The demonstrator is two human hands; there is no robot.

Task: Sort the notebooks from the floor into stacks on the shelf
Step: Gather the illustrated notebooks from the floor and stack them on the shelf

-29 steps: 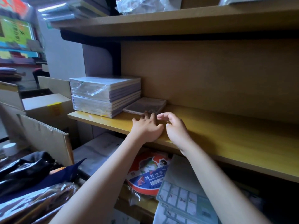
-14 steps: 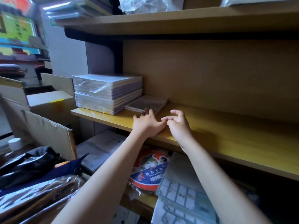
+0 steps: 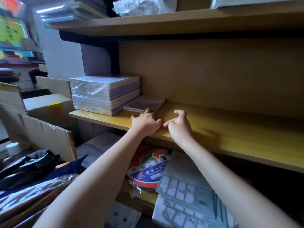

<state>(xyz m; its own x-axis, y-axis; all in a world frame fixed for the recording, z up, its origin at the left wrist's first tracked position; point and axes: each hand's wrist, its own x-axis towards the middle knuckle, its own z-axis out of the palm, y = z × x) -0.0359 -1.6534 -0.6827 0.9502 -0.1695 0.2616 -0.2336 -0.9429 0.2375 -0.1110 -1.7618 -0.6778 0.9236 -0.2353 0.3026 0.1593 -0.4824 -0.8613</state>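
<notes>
Your view takes in, first, the long yellow wooden shelf board (image 3: 230, 129), which crosses the frame from left centre to the right edge beneath a brown back panel (image 3: 205, 71). To your left of it stand open brown cardboard boxes (image 3: 42, 102).

At the left end of the board sits a tall stack of pale, plastic-wrapped notebooks (image 3: 105, 94), squared up and near the back panel. Below the board lie pale blue sheets printed with a grid of small pictures (image 3: 189, 195). Partly under their upper left corner lies a round orange and blue pack of card (image 3: 148, 170).

Just beside the tall stack, on its right and touching its lower part, lies a low, flat stack of dark-covered notebooks (image 3: 144, 102), flat on the board.

Your left hand (image 3: 146, 122) lies palm down on the front part of the board. The thumb is spread out to the left and the other fingers are held close together, their tips at the near edge of the dark-covered notebooks. Whether they press on it or merely touch it is hard to tell from this angle.

Your right hand (image 3: 179, 125) rests just beside the left, thumb tip almost meeting it. Its fingers are loosely arched, the forefinger hooked above the board, and they hold nothing.

A small white cap (image 3: 13, 148) stands at the far left.
</notes>
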